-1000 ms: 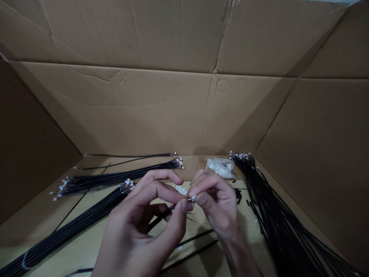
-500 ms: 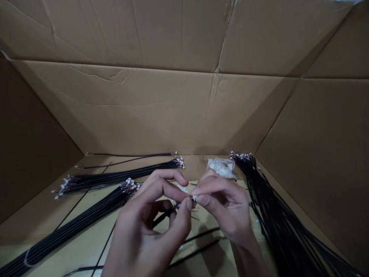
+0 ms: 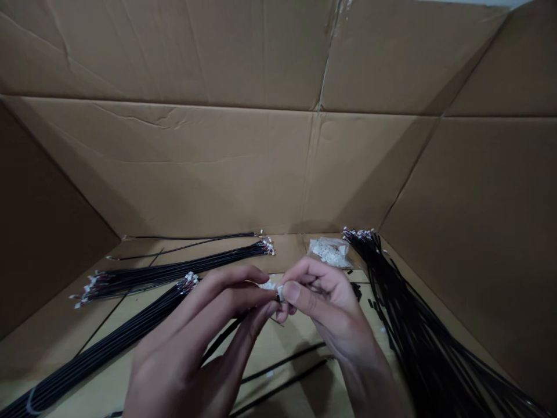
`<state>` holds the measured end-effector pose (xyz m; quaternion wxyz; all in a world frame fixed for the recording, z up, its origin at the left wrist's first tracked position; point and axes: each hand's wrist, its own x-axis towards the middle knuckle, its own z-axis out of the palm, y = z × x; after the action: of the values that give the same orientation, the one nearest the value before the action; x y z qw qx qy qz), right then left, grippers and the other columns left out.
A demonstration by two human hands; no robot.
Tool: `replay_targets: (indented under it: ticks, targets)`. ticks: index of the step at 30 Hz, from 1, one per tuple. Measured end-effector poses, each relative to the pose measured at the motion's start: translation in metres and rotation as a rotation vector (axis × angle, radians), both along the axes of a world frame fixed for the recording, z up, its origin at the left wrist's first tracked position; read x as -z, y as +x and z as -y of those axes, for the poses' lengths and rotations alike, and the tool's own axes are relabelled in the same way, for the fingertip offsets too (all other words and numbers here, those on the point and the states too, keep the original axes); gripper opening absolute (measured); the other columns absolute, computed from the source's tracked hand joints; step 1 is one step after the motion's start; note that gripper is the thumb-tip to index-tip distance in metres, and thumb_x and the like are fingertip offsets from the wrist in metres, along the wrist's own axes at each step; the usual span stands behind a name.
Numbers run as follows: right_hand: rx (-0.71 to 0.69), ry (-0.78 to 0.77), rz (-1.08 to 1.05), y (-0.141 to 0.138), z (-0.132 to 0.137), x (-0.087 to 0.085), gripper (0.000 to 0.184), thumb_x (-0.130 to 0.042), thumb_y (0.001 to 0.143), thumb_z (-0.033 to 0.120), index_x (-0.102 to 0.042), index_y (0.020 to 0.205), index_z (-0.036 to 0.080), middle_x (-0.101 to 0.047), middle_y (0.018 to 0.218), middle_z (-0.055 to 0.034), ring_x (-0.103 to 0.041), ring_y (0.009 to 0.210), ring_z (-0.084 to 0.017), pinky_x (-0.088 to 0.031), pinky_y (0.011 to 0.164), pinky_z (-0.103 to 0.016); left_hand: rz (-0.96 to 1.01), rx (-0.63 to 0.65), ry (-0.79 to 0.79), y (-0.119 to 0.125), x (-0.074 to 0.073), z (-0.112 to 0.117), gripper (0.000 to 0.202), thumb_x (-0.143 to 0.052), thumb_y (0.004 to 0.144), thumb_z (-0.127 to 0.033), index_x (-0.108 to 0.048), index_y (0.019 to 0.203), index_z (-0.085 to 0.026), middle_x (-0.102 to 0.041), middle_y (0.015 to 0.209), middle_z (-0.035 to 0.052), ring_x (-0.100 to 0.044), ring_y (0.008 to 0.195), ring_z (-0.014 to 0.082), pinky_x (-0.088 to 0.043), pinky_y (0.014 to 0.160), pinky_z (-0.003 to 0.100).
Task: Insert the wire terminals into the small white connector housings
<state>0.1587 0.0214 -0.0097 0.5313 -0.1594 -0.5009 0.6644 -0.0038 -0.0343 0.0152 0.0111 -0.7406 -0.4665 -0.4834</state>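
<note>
Cardboard walls [image 3: 217, 162] closed in the pale surface [image 3: 278, 342] on the back and both sides. Much of the stock there already carried white ends: the rear bundle [image 3: 187, 266] at both ends, the left bundle [image 3: 108, 342] and the right bundle [image 3: 404, 307] at their far ends, their near ends being out of view. Two loose cables [image 3: 282, 363] lay below the hands, their ends hidden or cut off, so their state could not be told. White pieces also remained in a clear bag [image 3: 329, 251] behind the right hand. The piece in work seemed unfinished, a white connector [image 3: 279, 293] held in mid-air between both hands, above the surface. The left hand [image 3: 195, 342] had its thumb and forefinger nearly together at the connector's wire side, with a black cable [image 3: 221, 339] gripped within the hand. The right hand [image 3: 326, 313] pinched the connector between thumb and forefinger, closed firmly by the look of it. Whether its wires were fully seated was too small to tell.
</note>
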Motion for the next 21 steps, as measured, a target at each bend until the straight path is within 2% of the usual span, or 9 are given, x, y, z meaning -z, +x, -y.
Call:
replay_targets:
  ticks: [2, 4, 7, 11, 13, 16, 19, 21]
  targets:
    - [0.015, 0.007, 0.024, 0.001, 0.001, -0.002, 0.010, -0.079, 0.088, 0.025, -0.075, 0.081, 0.020, -0.073, 0.067, 0.0001, -0.066, 0.059, -0.012, -0.049, 0.059, -0.025, -0.103, -0.048, 0.084, -0.001, 0.004, 0.003, 0.017, -0.067, 0.090, -0.020, -0.072, 0.099, -0.033, -0.078, 0.103, -0.0052, -0.077, 0.085, 0.0114, -0.058, 0.078, 0.014]
    - [0.023, 0.011, 0.041, 0.002, 0.002, -0.003, 0.010, -0.078, 0.088, 0.026, -0.075, 0.081, 0.020, -0.071, 0.065, 0.0003, -0.065, 0.059, -0.013, -0.048, 0.059, -0.025, -0.143, -0.098, 0.128, -0.004, 0.011, 0.007, 0.026, -0.067, 0.089, -0.017, -0.072, 0.110, -0.034, -0.079, 0.110, -0.0039, -0.078, 0.092, 0.0132, -0.057, 0.086, 0.015]
    - [0.027, -0.007, 0.050, 0.003, 0.004, -0.004, 0.011, -0.079, 0.088, 0.027, -0.074, 0.081, 0.019, -0.071, 0.065, 0.0004, -0.064, 0.061, -0.013, -0.047, 0.060, -0.025, -0.188, -0.080, 0.137, -0.015, 0.021, 0.010, 0.039, -0.070, 0.087, -0.021, -0.070, 0.123, -0.038, -0.078, 0.119, -0.0035, -0.076, 0.103, 0.0174, -0.055, 0.098, 0.022]
    - [0.028, -0.034, 0.050, 0.004, 0.008, -0.006, 0.013, -0.079, 0.089, 0.028, -0.074, 0.082, 0.018, -0.071, 0.067, 0.0004, -0.064, 0.064, -0.012, -0.047, 0.063, -0.024, -0.265, -0.023, 0.102, -0.027, 0.024, 0.009, 0.048, -0.072, 0.084, -0.027, -0.068, 0.129, -0.041, -0.075, 0.127, -0.0028, -0.076, 0.106, 0.0220, -0.059, 0.091, 0.025]
    - [0.032, -0.039, 0.050, 0.004, 0.009, -0.007, 0.014, -0.079, 0.089, 0.029, -0.073, 0.081, 0.018, -0.071, 0.067, 0.0005, -0.064, 0.064, -0.011, -0.048, 0.064, -0.023, -0.260, -0.017, 0.109, -0.024, 0.019, 0.007, 0.044, -0.071, 0.084, -0.026, -0.069, 0.126, -0.040, -0.077, 0.123, -0.0037, -0.077, 0.102, 0.0197, -0.057, 0.090, 0.022]
    - [0.021, -0.049, 0.026, 0.004, 0.010, -0.008, 0.014, -0.078, 0.091, 0.028, -0.072, 0.083, 0.018, -0.070, 0.068, 0.0010, -0.064, 0.065, -0.011, -0.050, 0.067, -0.023, -0.140, -0.063, 0.115, -0.009, 0.009, 0.005, 0.023, -0.064, 0.091, -0.023, -0.072, 0.108, -0.036, -0.080, 0.110, -0.0054, -0.077, 0.094, 0.0141, -0.053, 0.085, 0.018]
    - [0.011, -0.049, 0.002, 0.004, 0.010, -0.008, 0.013, -0.076, 0.092, 0.029, -0.071, 0.085, 0.019, -0.069, 0.070, 0.0007, -0.064, 0.066, -0.012, -0.053, 0.071, -0.025, -0.084, -0.096, 0.099, 0.003, 0.001, 0.003, 0.014, -0.059, 0.095, -0.024, -0.068, 0.100, -0.034, -0.079, 0.100, -0.0049, -0.076, 0.088, 0.0138, -0.053, 0.078, 0.019]
    - [0.014, -0.049, 0.012, 0.004, 0.011, -0.010, 0.014, -0.076, 0.092, 0.030, -0.070, 0.085, 0.019, -0.068, 0.070, 0.0008, -0.064, 0.067, -0.013, -0.054, 0.073, -0.027, -0.092, -0.060, 0.077, 0.007, -0.001, 0.001, 0.014, -0.061, 0.093, -0.023, -0.067, 0.099, -0.034, -0.078, 0.097, -0.0045, -0.076, 0.086, 0.0146, -0.055, 0.078, 0.020]
